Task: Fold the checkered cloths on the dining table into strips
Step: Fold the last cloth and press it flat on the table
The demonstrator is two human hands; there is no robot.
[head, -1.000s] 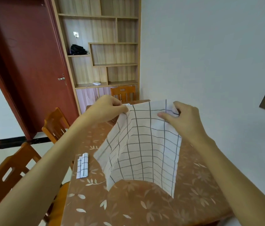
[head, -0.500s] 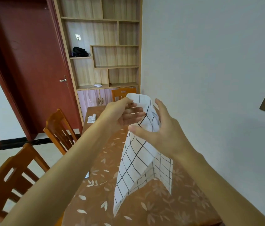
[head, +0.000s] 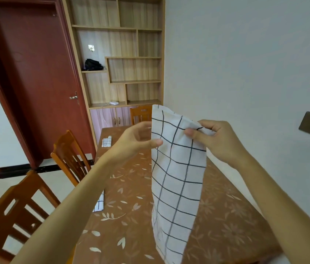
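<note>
1. the cloth [head: 177,178] hangs in the air above the table [head: 131,216] as a tall, narrow panel. its lower end reaches down near the table's front edge.
2. the right hand [head: 219,141] pinches the top right corner between thumb and curled fingers.
3. the left hand [head: 137,140] takes the upper left edge, thumb on the front and fingers behind, which looks like a pinch.
4. the cloth looks light, thin and limp. it bows as it hangs and probably won't keep a crease unless pressed flat.
5. it is best held at both top corners, kept taut, then laid down to fold.
6. a far strip [head: 107,142] and a near strip [head: 99,203] lie folded on the table's left side.
</note>
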